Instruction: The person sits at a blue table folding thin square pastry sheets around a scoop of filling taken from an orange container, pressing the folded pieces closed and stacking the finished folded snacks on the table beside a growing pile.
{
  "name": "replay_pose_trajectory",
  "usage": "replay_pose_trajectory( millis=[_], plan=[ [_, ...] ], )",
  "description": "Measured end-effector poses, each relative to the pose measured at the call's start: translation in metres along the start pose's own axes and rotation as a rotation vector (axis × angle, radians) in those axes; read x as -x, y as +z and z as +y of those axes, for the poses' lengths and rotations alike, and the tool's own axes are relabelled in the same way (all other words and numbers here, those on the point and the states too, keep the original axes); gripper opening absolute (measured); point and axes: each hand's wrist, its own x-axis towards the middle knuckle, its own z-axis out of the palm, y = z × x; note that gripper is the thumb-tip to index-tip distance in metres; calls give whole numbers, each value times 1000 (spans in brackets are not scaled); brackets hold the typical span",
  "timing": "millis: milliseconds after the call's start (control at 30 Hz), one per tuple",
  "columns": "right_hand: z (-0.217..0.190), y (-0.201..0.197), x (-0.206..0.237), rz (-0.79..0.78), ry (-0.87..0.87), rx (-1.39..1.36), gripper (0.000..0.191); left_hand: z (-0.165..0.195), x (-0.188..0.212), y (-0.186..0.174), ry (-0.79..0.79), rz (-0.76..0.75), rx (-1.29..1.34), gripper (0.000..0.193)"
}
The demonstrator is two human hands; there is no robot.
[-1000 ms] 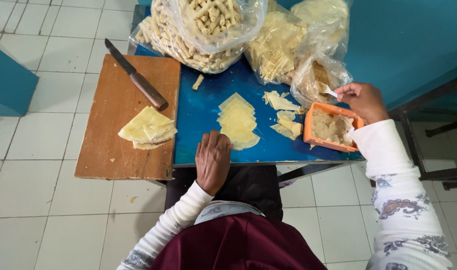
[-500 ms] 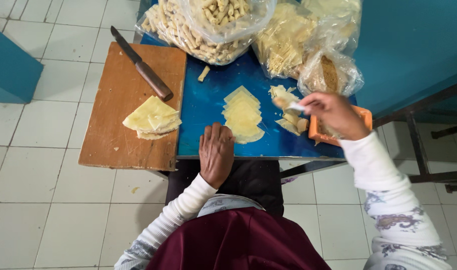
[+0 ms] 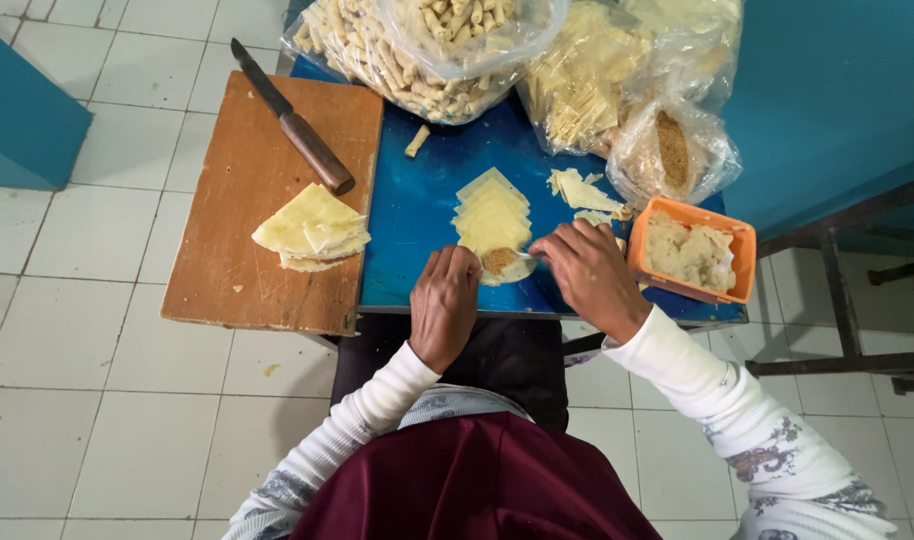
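A row of pale yellow square wrappers [image 3: 492, 205] lies overlapped on the blue table [image 3: 407, 220]. The nearest wrapper carries a brown dab of filling [image 3: 499, 261]. My right hand [image 3: 585, 270] is pinched on a small pale spoon whose tip [image 3: 525, 256] meets that filling. My left hand [image 3: 445, 305] rests fingers-down on the table, touching the same wrapper's left edge and gripping nothing. An orange tub [image 3: 734, 250] of pale filling stands just right of my right hand.
A wooden cutting board [image 3: 227, 260] on the left holds a wrapper stack [image 3: 312, 228] and a brown-handled knife [image 3: 297, 125]. At the back sit plastic bags of rolled sticks [image 3: 427, 40], strips [image 3: 587, 80] and crumbs [image 3: 672, 150]. Wrapper scraps [image 3: 577, 188] lie nearby. Tiled floor lies around the table.
My right hand has moved from the orange tub leftward to the nearest wrapper, where filling now sits. My left hand has slid forward to touch that wrapper.
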Motion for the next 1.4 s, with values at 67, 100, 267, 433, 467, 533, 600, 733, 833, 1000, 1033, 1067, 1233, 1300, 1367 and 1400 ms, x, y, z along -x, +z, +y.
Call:
replay_pose_trajectory(
  millis=[67, 100, 267, 433, 467, 533, 600, 733, 833, 1000, 1033, 1067, 1233, 1300, 1367, 1400],
  plan=[
    [-3, -1, 5, 41, -54, 95, 16, -1, -2, 1, -8, 5, 64, 17],
    [-4, -1, 8, 60, -78, 123, 18, -1, -3, 2, -12, 7, 95, 19],
    [-1, -2, 18, 133, -125, 210, 25, -2, -6, 1, -93, -36, 231, 24],
    [-1, -1, 21, 128, -52, 122, 20, -3, -8, 2, -117, -80, 279, 27],
    [-1, -1, 20, 124, -27, 82, 19, -3, -8, 2, -116, -82, 288, 27],
    [1, 1, 16, 100, 9, 41, 18, -4, -9, 1, -110, -107, 303, 30],
    [4, 2, 12, 98, 43, -23, 15, -4, -8, -3, -103, -153, 321, 36],
    [25, -4, 6, 55, 212, -298, 11, -4, -7, -10, -46, -210, 281, 44],
    [53, -24, 14, 96, 315, -375, 17, -4, -8, -13, -31, -265, 249, 42],
    [119, -66, 24, 151, 432, 273, 9, -5, -10, -12, 29, -262, 204, 34],
    [128, -66, 22, 146, 458, 411, 10, -5, -10, -12, 30, -256, 207, 32],
    [135, -65, 18, 141, 483, 550, 12, -5, -10, -12, 31, -250, 210, 30],
    [123, -32, -12, 268, 367, 643, 12, -6, -10, -10, 30, -232, 207, 26],
    [94, -23, -7, 292, 258, 460, 12, -6, -10, -10, 1, -238, 213, 25],
    [48, -9, 10, 225, 180, 63, 18, -6, -9, -11, -5, -236, 217, 25],
    [25, -2, 19, 142, 190, -11, 16, -6, -9, -11, -5, -235, 220, 26]
  ],
)
